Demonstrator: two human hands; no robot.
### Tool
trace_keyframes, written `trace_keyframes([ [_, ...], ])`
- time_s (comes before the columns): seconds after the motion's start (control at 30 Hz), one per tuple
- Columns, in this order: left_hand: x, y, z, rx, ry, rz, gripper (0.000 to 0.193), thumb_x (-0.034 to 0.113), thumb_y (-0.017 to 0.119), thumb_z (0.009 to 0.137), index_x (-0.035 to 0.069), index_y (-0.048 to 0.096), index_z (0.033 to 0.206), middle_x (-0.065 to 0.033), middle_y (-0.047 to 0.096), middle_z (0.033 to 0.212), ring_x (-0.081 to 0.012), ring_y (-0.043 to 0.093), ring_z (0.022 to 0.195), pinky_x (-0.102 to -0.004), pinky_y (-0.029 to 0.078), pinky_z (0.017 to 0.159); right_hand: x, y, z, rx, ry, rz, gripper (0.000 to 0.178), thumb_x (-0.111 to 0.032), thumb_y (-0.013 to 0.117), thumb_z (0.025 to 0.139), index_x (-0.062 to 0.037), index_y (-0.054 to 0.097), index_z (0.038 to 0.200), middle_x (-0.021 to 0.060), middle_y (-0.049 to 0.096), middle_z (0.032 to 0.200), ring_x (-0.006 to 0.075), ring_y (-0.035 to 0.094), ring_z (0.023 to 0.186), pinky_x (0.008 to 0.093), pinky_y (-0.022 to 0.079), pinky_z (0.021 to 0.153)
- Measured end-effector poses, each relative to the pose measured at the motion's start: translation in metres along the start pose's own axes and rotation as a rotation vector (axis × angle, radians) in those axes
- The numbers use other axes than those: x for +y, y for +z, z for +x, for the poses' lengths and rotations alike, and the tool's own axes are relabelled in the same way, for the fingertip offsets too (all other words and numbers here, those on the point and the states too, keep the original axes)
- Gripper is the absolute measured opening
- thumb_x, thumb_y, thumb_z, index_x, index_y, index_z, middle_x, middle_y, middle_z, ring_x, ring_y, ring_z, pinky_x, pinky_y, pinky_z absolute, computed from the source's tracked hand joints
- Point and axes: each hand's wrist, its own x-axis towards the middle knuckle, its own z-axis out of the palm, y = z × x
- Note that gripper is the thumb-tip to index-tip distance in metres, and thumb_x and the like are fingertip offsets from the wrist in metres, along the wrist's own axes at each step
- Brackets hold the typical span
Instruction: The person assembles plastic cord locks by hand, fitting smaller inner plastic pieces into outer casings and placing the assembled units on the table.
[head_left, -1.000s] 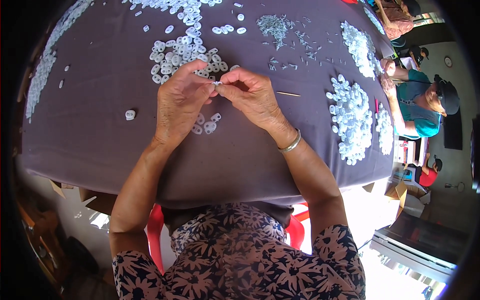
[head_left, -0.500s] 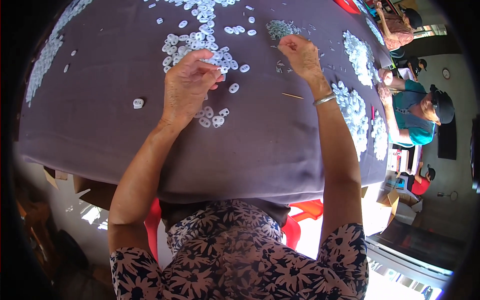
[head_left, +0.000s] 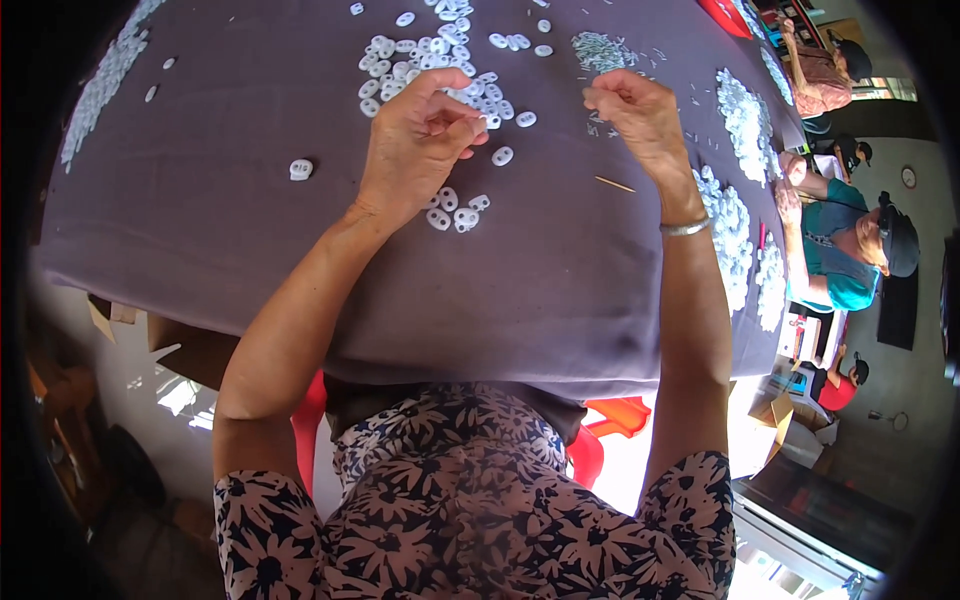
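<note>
My left hand (head_left: 415, 140) hovers over the purple cloth-covered table (head_left: 250, 250) with thumb and fingers curled tight on a small white plastic piece, which is mostly hidden. Just beyond it lies a pile of white button-like pieces (head_left: 430, 65), and a small group of the same pieces (head_left: 455, 212) sits under the wrist. My right hand (head_left: 635, 115), with a silver bracelet (head_left: 686, 228) on the wrist, is raised to the right. Its fingertips are pinched together beside a patch of tiny grey parts (head_left: 600, 48); I cannot tell if anything is between them.
A thin wooden stick (head_left: 615, 184) lies by my right wrist. One white piece (head_left: 300, 168) sits alone at the left. More white heaps (head_left: 735, 215) line the right edge, where a seated person in a teal top (head_left: 840, 265) works. A red stool (head_left: 610, 420) stands below.
The hands, joined on one piece a second ago, have parted. My right hand swung out to the right toward the grey parts and then drew back a little; my left hand stayed near the white pile.
</note>
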Motion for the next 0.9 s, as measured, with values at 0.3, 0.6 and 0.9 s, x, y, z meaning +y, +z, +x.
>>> trace_keyframes([
  [0.3, 0.003, 0.000, -0.003, 0.011, -0.002, 0.025, 0.031, 0.000, 0.061, 0.085, 0.004, 0.050, 0.114, -0.0068, 0.065, 0.084, -0.0118, 0.064, 0.073, -0.0235, 0.051, 0.061, -0.036, 0.045, -0.035, -0.192, -0.022, 0.646, 0.014, -0.008, 0.058, 0.090, -0.0034, 0.063, 0.103, 0.0006, 0.059, 0.081, 0.0048, 0.050, 0.067, 0.0201, 0.041, 0.056],
  [0.6, 0.005, 0.004, -0.004, -0.001, -0.028, 0.120, 0.035, 0.002, 0.060, 0.085, 0.002, 0.049, 0.117, -0.0070, 0.065, 0.081, -0.0109, 0.063, 0.074, -0.0229, 0.050, 0.060, -0.029, 0.066, -0.038, -0.123, 0.002, 0.725, 0.012, -0.011, 0.062, 0.089, -0.0025, 0.065, 0.096, 0.0011, 0.062, 0.081, 0.0049, 0.051, 0.066, 0.0200, 0.043, 0.056],
  [0.9, 0.003, 0.004, -0.005, -0.059, 0.035, 0.171, 0.037, 0.001, 0.061, 0.084, 0.002, 0.048, 0.119, -0.0066, 0.064, 0.080, -0.0099, 0.061, 0.072, -0.0226, 0.049, 0.061, -0.031, 0.071, -0.041, -0.213, 0.033, 0.914, 0.012, -0.012, 0.063, 0.089, -0.0026, 0.064, 0.095, -0.0010, 0.059, 0.079, 0.0062, 0.052, 0.069, 0.0219, 0.043, 0.058],
])
